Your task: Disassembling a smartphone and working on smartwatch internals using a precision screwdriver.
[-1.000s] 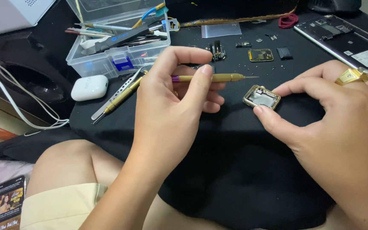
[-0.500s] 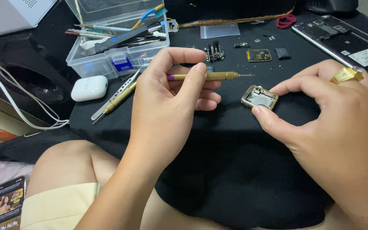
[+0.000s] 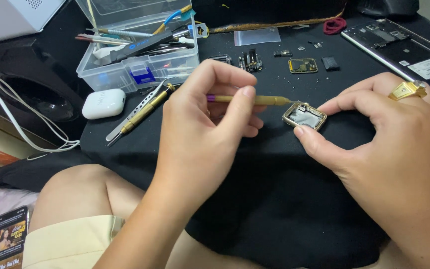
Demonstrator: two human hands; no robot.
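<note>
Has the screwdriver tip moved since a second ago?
Yes. The screwdriver tip has closed in rightward on the watch case, now touching its edge; the case sits about as far from the toolbox.

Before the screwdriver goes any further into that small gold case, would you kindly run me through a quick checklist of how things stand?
1. Left hand grips the gold screwdriver between thumb and fingers: ok.
2. Right hand pinches the small gold case at its edges: ok.
3. Screwdriver tip reaches the case's upper left corner: ok; whether it sits in a screw: cannot tell.
4. Case rests flat on the black cloth: cannot tell, fingers hide its lower edge.
5. Loose small parts lie apart, behind the case: ok.
6. Spare screwdriver and tweezers lie beside the left hand, clear of the work: ok.
</note>
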